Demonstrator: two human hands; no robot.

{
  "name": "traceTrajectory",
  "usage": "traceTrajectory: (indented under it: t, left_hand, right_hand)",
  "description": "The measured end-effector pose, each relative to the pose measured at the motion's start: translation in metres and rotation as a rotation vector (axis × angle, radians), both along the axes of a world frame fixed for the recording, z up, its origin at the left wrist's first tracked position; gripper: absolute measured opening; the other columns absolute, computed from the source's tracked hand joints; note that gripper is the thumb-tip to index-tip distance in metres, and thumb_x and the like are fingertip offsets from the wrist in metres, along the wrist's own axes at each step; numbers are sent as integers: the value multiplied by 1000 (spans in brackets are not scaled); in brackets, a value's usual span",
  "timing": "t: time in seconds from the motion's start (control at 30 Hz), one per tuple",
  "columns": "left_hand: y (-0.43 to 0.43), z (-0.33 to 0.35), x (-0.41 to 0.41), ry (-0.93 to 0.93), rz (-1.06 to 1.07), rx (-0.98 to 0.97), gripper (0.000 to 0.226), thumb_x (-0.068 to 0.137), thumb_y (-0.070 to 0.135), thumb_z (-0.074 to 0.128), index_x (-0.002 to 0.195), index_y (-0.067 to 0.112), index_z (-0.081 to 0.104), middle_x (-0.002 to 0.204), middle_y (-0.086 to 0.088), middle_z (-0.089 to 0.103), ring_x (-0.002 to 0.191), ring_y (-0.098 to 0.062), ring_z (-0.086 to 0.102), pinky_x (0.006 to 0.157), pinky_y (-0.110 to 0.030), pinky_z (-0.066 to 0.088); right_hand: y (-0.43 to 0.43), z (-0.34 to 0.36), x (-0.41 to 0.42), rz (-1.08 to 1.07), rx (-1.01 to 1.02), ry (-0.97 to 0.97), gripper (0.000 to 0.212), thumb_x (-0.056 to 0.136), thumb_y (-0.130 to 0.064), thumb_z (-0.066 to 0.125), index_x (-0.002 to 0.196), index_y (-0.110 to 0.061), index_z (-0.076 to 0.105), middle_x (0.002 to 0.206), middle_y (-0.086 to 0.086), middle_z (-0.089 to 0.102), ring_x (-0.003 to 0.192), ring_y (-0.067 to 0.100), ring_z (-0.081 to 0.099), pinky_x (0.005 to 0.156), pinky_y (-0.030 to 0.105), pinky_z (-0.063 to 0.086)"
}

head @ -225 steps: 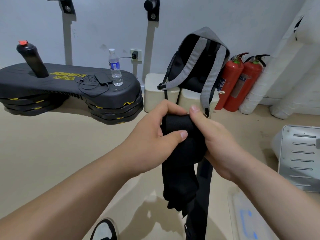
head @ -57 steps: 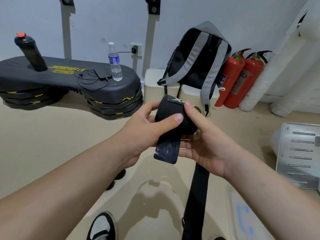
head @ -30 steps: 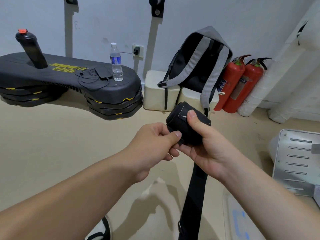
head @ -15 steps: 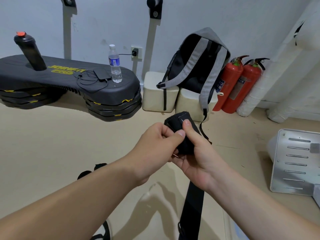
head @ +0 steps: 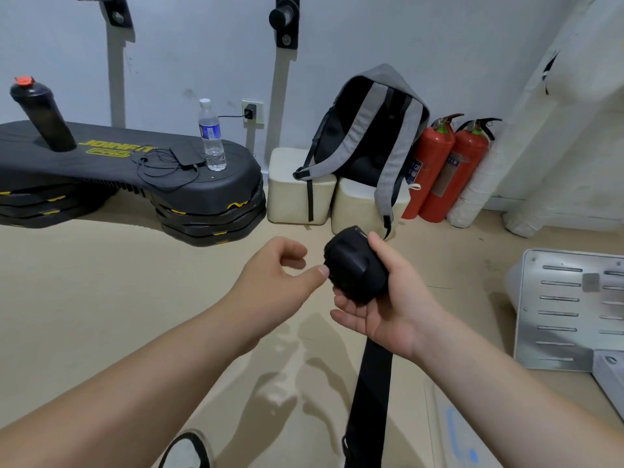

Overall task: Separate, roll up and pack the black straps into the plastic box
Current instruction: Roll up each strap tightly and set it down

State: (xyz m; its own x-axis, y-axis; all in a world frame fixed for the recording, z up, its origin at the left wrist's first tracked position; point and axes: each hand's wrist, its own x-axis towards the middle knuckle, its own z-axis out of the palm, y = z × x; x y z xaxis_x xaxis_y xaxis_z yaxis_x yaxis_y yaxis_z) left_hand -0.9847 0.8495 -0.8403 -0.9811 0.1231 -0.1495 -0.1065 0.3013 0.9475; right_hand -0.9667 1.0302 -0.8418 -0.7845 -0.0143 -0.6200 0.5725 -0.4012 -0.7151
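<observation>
A tightly rolled black strap [head: 351,265] sits in my right hand [head: 398,312], thumb over its top and fingers cupped underneath. From below that hand a long flat black strap [head: 369,400] hangs down out of the bottom of the view. My left hand [head: 273,278] is just left of the roll with its fingers loosely curled and holding nothing; its thumb tip reaches the roll's side. A translucent plastic piece with a blue mark [head: 452,434] lies on the floor at the bottom right, largely cut off by my right arm.
A black step platform [head: 118,170] with a water bottle [head: 211,136] stands at the back left. A grey backpack [head: 368,130] leans on white blocks [head: 297,194], beside two red fire extinguishers [head: 435,170]. A slotted metal panel [head: 567,309] lies at right. My shoe [head: 185,450] is below.
The loose tail of the strap has been wound in and the roll closed. My left hand has let go and drawn left, leaving the roll in my right hand alone.
</observation>
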Motion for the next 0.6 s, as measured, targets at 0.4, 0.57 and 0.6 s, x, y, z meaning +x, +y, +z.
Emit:
traceTrajectory:
  t: [0.4, 0.57, 0.6]
  left_hand:
    - [-3, 15, 5, -148, -220, 151, 55, 83, 13, 90, 130, 26, 64, 127, -2, 65, 92, -27, 76, 69, -34, 63]
    - [-4, 18, 12, -56, -64, 175, 56, 79, 7, 91, 123, 29, 65, 121, -5, 67, 89, -31, 79, 72, -41, 66]
    - [-3, 20, 14, -44, -43, 185, 56, 81, 7, 90, 125, 29, 64, 120, -4, 67, 87, -31, 79, 77, -45, 67]
  right_hand:
    - [5, 2, 11, 300, 297, -5, 86, 93, -85, 39, 110, -8, 73, 77, 15, 65, 61, 26, 62, 75, 42, 61]
    - [8, 0, 20, 124, 416, -21, 79, 95, -81, 42, 118, -9, 64, 94, 16, 75, 74, 31, 73, 69, 40, 60]
    - [6, 1, 23, 104, 419, -21, 75, 96, -78, 44, 118, -9, 64, 94, 16, 75, 74, 30, 73, 68, 39, 60]
